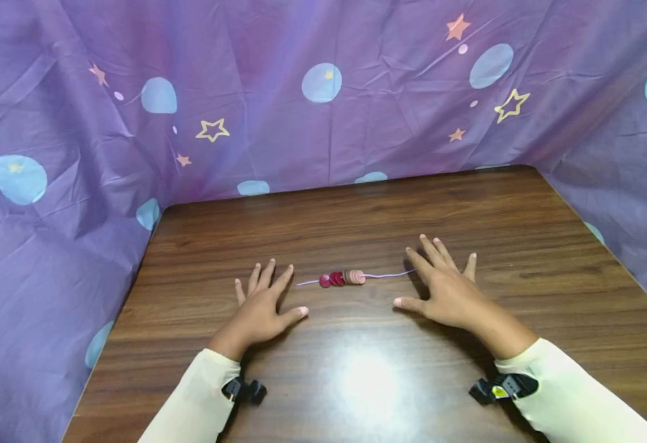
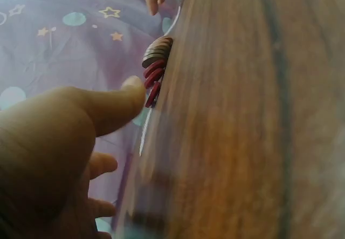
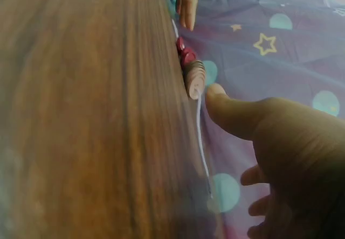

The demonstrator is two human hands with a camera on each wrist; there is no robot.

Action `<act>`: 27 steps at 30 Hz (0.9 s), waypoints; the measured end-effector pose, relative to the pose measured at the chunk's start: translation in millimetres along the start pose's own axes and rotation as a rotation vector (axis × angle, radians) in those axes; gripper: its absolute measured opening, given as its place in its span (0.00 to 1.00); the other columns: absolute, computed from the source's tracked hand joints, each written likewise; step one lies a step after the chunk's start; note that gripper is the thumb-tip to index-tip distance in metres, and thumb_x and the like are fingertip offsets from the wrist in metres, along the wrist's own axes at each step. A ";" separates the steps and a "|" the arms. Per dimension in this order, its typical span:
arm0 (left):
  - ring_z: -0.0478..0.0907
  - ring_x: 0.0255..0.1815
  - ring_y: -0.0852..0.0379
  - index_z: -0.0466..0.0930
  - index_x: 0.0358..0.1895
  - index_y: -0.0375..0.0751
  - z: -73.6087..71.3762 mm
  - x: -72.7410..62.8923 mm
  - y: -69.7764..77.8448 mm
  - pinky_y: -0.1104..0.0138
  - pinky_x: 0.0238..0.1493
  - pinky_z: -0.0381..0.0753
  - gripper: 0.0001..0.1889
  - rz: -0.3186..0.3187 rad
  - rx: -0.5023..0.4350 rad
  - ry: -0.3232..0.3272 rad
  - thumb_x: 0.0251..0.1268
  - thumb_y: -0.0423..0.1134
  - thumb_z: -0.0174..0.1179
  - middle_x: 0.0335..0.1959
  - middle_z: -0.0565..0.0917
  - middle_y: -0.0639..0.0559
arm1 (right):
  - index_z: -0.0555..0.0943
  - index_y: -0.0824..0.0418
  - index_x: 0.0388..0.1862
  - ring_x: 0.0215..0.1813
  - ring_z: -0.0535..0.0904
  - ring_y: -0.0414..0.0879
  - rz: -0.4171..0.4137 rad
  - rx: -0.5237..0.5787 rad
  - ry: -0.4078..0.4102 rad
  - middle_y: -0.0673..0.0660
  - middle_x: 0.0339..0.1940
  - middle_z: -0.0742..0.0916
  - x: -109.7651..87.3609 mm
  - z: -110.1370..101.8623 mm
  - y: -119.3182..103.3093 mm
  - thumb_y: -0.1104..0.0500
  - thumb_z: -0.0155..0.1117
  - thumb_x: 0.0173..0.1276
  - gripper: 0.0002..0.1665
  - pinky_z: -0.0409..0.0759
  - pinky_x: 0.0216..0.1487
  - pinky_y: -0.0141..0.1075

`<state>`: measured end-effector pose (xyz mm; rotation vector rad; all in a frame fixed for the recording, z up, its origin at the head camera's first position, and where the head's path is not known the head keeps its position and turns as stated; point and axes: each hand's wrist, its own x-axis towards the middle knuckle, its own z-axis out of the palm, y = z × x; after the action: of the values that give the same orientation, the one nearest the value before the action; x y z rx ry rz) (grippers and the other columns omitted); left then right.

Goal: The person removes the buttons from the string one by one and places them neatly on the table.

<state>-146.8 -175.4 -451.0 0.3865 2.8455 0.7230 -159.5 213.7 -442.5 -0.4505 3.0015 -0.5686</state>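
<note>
A string of flat round discs lies on the table between the two hands: dark red discs point(image 1: 337, 279) on the left, pink and brownish discs point(image 1: 355, 277) on the right. A thin pale lilac cord point(image 1: 386, 275) runs through them and sticks out at both ends. To the left, my left hand point(image 1: 262, 309) is spread with its thumb toward the short cord end, holding nothing. On the other side my right hand point(image 1: 446, 290) is spread too, its fingers beside the longer cord end. In the left wrist view the thumb point(image 2: 116, 104) overlaps the edge of the red discs.
The brown wooden table point(image 1: 329, 221) reflects a bright light patch near its front. Behind it and at both sides hangs a purple curtain point(image 1: 279, 74) with stars and blue blobs. Dark straps with small devices point(image 1: 242, 390) sit on both pale sleeves point(image 1: 196, 397).
</note>
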 end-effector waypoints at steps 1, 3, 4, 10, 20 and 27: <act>0.30 0.92 0.27 0.57 0.89 0.54 0.4 1.9 -0.4 0.21 0.79 0.20 0.49 0.002 -0.009 -0.005 0.72 0.66 0.66 0.92 0.43 0.35 | 0.61 0.57 0.89 0.92 0.43 0.74 -0.002 0.013 0.001 0.69 0.93 0.52 1.2 0.4 -0.3 0.27 0.77 0.64 0.66 0.28 0.70 0.92; 0.30 0.92 0.27 0.61 0.88 0.55 1.1 5.4 -0.7 0.22 0.80 0.21 0.47 0.011 -0.027 -0.005 0.72 0.66 0.67 0.92 0.44 0.35 | 0.61 0.57 0.89 0.92 0.44 0.74 -0.004 0.039 -0.003 0.69 0.93 0.52 3.9 0.9 -1.0 0.28 0.77 0.64 0.65 0.29 0.70 0.92; 0.31 0.92 0.26 0.63 0.87 0.55 1.6 7.1 -1.1 0.21 0.80 0.21 0.46 0.019 -0.036 0.000 0.71 0.65 0.67 0.92 0.44 0.34 | 0.61 0.57 0.89 0.92 0.44 0.74 -0.007 0.051 -0.007 0.69 0.93 0.53 5.3 0.8 -1.8 0.28 0.77 0.65 0.65 0.29 0.70 0.92; 0.34 0.92 0.24 0.72 0.83 0.58 6.4 16.1 -3.2 0.22 0.80 0.20 0.42 0.061 -0.108 0.037 0.68 0.69 0.67 0.91 0.48 0.33 | 0.62 0.58 0.89 0.91 0.44 0.75 -0.014 0.078 -0.061 0.69 0.92 0.54 12.5 0.4 -6.0 0.31 0.78 0.65 0.63 0.30 0.71 0.92; 0.36 0.91 0.23 0.81 0.75 0.55 7.5 26.9 2.2 0.20 0.79 0.24 0.31 0.034 -0.181 0.068 0.71 0.56 0.71 0.90 0.53 0.32 | 0.72 0.58 0.84 0.91 0.46 0.74 -0.041 0.203 -0.052 0.71 0.90 0.60 26.0 8.8 -8.8 0.41 0.80 0.67 0.51 0.31 0.70 0.92; 0.39 0.91 0.24 0.87 0.68 0.56 11.3 34.2 4.1 0.19 0.78 0.26 0.26 0.003 -0.222 0.135 0.68 0.52 0.75 0.89 0.57 0.34 | 0.79 0.55 0.78 0.91 0.46 0.74 -0.047 0.236 -0.046 0.71 0.89 0.63 37.8 15.9 -10.5 0.45 0.82 0.67 0.43 0.26 0.69 0.92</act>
<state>-175.8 -156.9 -462.6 0.3182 2.8454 1.0907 -191.1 187.7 -453.4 -0.5097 2.8381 -0.8896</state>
